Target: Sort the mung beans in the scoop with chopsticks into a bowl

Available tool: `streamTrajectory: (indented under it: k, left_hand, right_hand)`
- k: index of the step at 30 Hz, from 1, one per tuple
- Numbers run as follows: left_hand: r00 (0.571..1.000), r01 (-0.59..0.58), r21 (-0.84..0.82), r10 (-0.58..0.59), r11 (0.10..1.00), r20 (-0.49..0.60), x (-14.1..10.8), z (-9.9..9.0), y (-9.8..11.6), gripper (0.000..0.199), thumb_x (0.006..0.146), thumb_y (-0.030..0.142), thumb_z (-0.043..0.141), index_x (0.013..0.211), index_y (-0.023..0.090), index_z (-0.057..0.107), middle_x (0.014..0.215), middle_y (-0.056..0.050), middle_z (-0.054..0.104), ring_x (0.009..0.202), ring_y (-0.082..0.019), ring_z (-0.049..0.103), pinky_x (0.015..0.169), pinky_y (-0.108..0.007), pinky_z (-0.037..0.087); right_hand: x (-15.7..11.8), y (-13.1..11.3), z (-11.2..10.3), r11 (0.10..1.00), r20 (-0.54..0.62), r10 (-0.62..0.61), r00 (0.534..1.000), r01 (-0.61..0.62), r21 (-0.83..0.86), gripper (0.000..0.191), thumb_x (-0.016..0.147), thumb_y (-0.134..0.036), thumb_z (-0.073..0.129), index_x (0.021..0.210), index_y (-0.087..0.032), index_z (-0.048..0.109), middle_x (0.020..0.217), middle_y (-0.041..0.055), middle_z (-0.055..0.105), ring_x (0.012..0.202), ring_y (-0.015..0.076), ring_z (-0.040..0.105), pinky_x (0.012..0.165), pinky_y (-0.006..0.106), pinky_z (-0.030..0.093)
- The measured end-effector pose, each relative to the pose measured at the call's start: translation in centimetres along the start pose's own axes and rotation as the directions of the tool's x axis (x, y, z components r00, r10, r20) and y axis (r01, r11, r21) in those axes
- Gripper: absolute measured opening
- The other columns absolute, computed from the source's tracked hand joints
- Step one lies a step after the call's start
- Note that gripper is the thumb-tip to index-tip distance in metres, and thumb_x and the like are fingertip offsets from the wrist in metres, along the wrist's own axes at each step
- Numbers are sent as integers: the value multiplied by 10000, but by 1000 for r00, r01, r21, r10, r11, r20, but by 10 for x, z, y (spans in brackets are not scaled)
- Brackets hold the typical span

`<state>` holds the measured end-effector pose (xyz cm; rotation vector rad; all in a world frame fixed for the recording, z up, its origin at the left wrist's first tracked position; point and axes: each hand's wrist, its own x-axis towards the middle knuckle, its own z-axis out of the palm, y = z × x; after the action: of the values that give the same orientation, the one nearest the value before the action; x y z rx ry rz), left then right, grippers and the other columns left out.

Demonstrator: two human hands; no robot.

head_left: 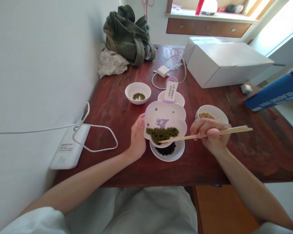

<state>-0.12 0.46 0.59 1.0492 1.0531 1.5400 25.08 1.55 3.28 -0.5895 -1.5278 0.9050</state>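
Note:
My left hand (138, 138) grips the left rim of a flower-shaped plate (166, 112) with a lilac edge and a cartoon print. Green mung beans (162, 134) are gathered along the plate's near side. In my right hand (210, 133) is a pair of chopsticks (234, 129), their tips touching the beans. The plate is tilted toward me above a white bowl (179, 152) of dark beans, partly covering it. Just beyond my right hand stands a bowl (219, 113) of yellowish beans. Another white bowl (130, 92), at the back left, holds some green beans (138, 96).
Behind the plate, a labelled paper slip (171, 91) stands over a partly hidden bowl (162, 95). A white charger and cable (163, 71), a white box (224, 61), a blue bottle (275, 94) and a green bag (129, 35) are further back. At left lies a power strip (69, 148).

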Motion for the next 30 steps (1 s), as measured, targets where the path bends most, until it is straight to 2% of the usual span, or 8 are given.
streamTrajectory:
  k: [5, 11, 19, 30]
  left_hand:
    - [1000, -17, -30, 17, 999, 8, 0, -2, -7, 659, 1021, 773, 564, 1234, 185, 770, 1176, -94, 856, 1095, -278, 799, 964, -391, 615]
    - [999, -26, -11, 26, 1000, 24, 0, 0, -2, 691, 1003, 808, 553, 1200, 183, 773, 1175, -102, 857, 1075, -280, 801, 930, -385, 621]
    - [999, -45, 9, 45, 999, 24, 1, 0, 1, 669, 1014, 794, 551, 1173, 185, 779, 1140, -92, 857, 1052, -267, 799, 904, -363, 615]
    - [998, -54, 14, 53, 998, 26, 1, 1, 2, 661, 1020, 779, 556, 1171, 176, 778, 1128, -94, 855, 997, -235, 786, 901, -338, 608]
  right_hand:
    - [-1, 1, -1, 1000, -5, -2, 1000, 2, 3, 493, 1004, -584, 731, 677, -215, 736, 602, 46, 684, 542, 200, 656, 469, 335, 439]
    - [-1, -1, 0, 998, 2, -43, 999, 43, -41, 477, 1004, -560, 740, 681, -209, 727, 608, 47, 685, 548, 198, 653, 484, 337, 438]
    - [1, 0, -1, 1000, 8, -8, 1000, 7, 20, 441, 991, -531, 770, 694, -207, 735, 602, 46, 686, 515, 193, 630, 449, 328, 426]
    - [2, 2, -2, 998, -28, -42, 999, 44, 53, 468, 976, -559, 774, 666, -211, 739, 577, 51, 673, 508, 204, 632, 427, 338, 410]
